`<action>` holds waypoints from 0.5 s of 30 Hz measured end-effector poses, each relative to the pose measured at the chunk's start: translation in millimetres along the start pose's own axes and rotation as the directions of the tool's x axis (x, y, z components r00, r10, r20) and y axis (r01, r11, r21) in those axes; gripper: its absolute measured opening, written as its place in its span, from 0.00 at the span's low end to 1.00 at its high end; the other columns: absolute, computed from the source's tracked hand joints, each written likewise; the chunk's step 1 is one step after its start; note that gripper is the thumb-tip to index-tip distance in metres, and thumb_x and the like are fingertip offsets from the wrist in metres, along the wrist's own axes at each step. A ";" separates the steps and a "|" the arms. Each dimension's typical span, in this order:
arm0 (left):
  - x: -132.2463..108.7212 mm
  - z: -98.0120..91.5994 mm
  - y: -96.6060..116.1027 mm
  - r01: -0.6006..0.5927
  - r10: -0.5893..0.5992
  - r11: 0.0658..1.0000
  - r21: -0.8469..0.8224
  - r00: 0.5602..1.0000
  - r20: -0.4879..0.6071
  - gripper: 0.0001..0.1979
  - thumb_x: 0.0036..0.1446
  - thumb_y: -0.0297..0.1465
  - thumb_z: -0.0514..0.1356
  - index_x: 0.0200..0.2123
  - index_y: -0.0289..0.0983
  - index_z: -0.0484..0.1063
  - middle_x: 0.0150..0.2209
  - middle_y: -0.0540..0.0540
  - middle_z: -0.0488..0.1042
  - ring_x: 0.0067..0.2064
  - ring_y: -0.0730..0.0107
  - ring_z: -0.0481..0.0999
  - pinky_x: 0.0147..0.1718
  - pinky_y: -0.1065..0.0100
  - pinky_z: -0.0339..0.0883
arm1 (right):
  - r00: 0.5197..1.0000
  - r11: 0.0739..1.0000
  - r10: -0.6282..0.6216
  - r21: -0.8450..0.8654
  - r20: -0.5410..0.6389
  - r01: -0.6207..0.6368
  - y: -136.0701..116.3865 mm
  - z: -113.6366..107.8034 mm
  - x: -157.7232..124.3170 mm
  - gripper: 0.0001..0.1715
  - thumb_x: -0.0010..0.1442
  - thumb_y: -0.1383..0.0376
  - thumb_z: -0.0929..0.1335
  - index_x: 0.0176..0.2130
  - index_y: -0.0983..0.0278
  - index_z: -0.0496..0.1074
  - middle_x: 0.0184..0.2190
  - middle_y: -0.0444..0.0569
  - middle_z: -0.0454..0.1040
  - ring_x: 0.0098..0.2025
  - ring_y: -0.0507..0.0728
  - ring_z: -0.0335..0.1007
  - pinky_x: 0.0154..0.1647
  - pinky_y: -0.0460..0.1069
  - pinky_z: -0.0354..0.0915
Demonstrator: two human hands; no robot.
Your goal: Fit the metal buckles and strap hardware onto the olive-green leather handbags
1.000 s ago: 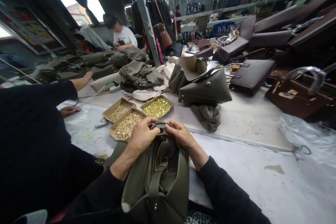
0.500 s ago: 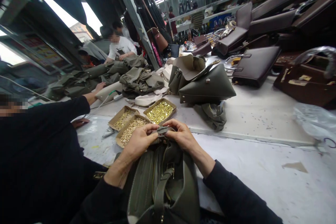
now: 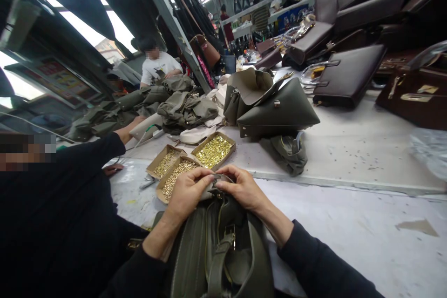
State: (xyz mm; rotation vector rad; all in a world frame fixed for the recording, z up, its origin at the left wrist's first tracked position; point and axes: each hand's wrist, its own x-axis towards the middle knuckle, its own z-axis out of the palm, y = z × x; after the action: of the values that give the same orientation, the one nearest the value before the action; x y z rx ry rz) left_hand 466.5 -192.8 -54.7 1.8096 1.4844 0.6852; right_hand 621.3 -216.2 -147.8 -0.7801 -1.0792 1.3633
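An olive-green handbag lies in front of me, its top facing up and its zipped opening parted. A handle with a buckle runs along it. At the bag's far end, my left hand pinches a short olive strap between thumb and fingers. My right hand pinches the same strap from the other side, close to the left fingertips. The fingers hide most of the strap. Just beyond my hands stand shallow cardboard boxes: one with flat gold pieces, another with small gold fittings.
A third, smaller box stands behind-left. Beyond are an olive bag, a crumpled olive piece and piled olive bags. Dark brown bags lie at right. A co-worker in black sits close on my left.
The strap between my fingertips showed as a flat tab before; now it is turned and more covered by my fingers. Both hands keep their pinch. The camera view has shifted slightly.
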 end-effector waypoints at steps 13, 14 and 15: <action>4.1 0.9 -6.5 0.234 -0.245 0.908 -0.349 0.969 0.014 0.15 0.37 0.38 0.75 0.26 0.34 0.82 0.25 0.48 0.78 0.27 0.73 0.72 0.27 0.74 0.64 | 0.998 0.990 -0.061 -0.123 0.032 0.065 -4.8 -2.4 -5.7 0.13 0.58 0.63 0.74 0.45 0.60 0.76 0.38 0.42 0.77 0.41 0.56 0.71 0.44 0.50 0.64; 4.0 1.0 -7.0 0.252 -0.263 0.892 -0.376 0.964 0.022 0.16 0.35 0.39 0.76 0.26 0.34 0.82 0.24 0.49 0.78 0.26 0.74 0.72 0.26 0.75 0.63 | 0.998 0.991 -0.060 -0.115 0.027 0.063 -4.5 -2.2 -6.0 0.13 0.58 0.63 0.74 0.44 0.60 0.76 0.37 0.42 0.77 0.40 0.56 0.71 0.43 0.49 0.64; 3.8 0.9 -7.8 0.271 -0.280 0.875 -0.401 0.959 0.038 0.18 0.34 0.40 0.77 0.26 0.33 0.81 0.24 0.49 0.78 0.26 0.74 0.72 0.26 0.75 0.63 | 0.998 0.992 -0.059 -0.113 0.025 0.062 -4.2 -2.0 -6.5 0.12 0.58 0.63 0.74 0.44 0.60 0.76 0.36 0.42 0.76 0.39 0.56 0.70 0.43 0.49 0.63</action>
State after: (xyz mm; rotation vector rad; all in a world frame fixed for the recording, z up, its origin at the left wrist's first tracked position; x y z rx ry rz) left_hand 463.2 -188.4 -61.5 1.2520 1.4502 0.7983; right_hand 625.5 -222.6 -145.6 -0.8102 -1.1965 1.2703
